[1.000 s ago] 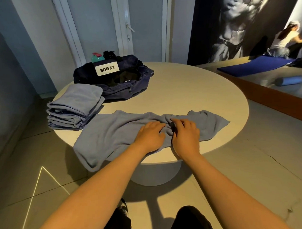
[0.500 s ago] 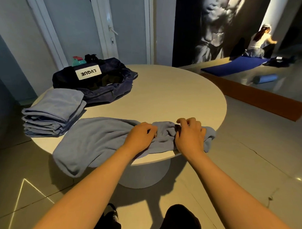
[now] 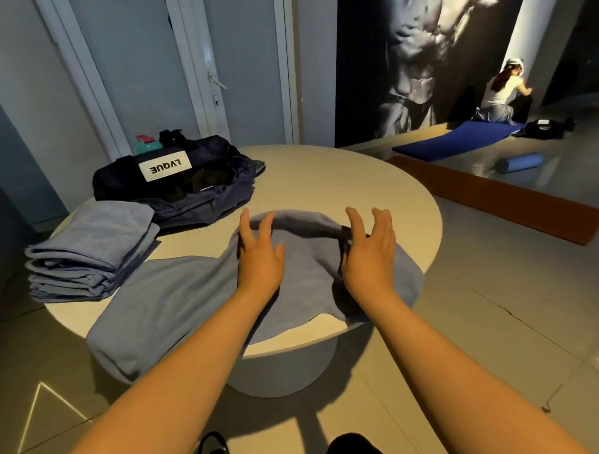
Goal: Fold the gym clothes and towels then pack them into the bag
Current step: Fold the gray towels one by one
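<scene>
Lettering on the navy duffel bag's [image 3: 207, 203] white patch [image 3: 164, 167] reads LVQUE, upside down; left hand [image 3: 259, 259] and right hand [image 3: 370, 260] lie apart, fingers spread, gripping nothing, over the blue-grey towel [image 3: 173, 300]; its left end overhangs the round table's [image 3: 344, 181] near edge; folded towels [image 3: 90, 250] sit at the left rim.

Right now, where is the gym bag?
Head view: the gym bag sits open on the table, far left, just behind the folded towel stack.
</scene>
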Available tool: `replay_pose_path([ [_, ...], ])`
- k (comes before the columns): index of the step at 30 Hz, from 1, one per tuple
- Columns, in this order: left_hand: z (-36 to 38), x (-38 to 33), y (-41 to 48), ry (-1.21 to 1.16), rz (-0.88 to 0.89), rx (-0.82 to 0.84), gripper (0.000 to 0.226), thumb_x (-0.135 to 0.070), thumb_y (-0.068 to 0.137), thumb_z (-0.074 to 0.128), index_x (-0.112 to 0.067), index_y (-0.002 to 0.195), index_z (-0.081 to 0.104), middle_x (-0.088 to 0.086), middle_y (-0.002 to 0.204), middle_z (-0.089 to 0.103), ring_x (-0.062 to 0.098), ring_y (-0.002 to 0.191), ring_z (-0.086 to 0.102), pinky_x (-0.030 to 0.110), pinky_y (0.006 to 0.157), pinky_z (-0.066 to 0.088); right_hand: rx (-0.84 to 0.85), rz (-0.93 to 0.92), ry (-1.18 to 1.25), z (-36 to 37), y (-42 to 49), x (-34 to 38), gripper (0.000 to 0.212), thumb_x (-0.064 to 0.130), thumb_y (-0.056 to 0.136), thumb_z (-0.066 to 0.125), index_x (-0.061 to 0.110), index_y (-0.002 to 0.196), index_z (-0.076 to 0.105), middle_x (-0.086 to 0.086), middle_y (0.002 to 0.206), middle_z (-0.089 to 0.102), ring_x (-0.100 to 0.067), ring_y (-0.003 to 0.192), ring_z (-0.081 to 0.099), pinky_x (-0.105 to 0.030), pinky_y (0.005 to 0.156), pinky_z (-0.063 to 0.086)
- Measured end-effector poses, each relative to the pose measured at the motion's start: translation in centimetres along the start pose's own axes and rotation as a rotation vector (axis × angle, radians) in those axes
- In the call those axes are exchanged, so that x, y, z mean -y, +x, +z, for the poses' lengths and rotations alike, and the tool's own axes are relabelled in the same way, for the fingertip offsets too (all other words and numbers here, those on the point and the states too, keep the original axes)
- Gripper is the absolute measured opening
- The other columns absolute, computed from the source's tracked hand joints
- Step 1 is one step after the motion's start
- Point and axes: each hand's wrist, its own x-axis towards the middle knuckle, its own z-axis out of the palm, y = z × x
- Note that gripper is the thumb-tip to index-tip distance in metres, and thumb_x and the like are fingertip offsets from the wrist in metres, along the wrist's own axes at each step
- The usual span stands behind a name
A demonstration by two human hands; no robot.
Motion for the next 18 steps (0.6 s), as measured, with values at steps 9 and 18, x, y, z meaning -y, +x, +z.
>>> replay_pose_path([
  [9,2.0,0.8,-4.3,0.444,0.111,0.466,0.042,-0.051,0.104,0.035,-0.042,0.145,0.042,-0.005,0.154,0.037,0.025,0.137,0.028,0.040,0.113,0.023,0.448,-0.014,-0.290,2.4,-2.5,-1.5,0.038,0.038,0.103,0.037,0.023,0.132,0.054,-0.006,0.136,0.051,-0.030,0.135,0.038,-0.055,0.114,0.016],
  [18,1.5,-1.7,-5.1,0.311,0.211,0.674,0.055,-0.044,0.100,0.042,-0.045,0.154,0.030,-0.011,0.166,0.017,0.018,0.150,0.008,0.037,0.121,0.006,0.299,0.411,-0.233,-1.5,-3.5,-4.7,0.042,0.044,0.101,0.040,0.028,0.140,0.044,-0.019,0.153,0.027,-0.038,0.141,0.019,-0.051,0.114,0.019],
])
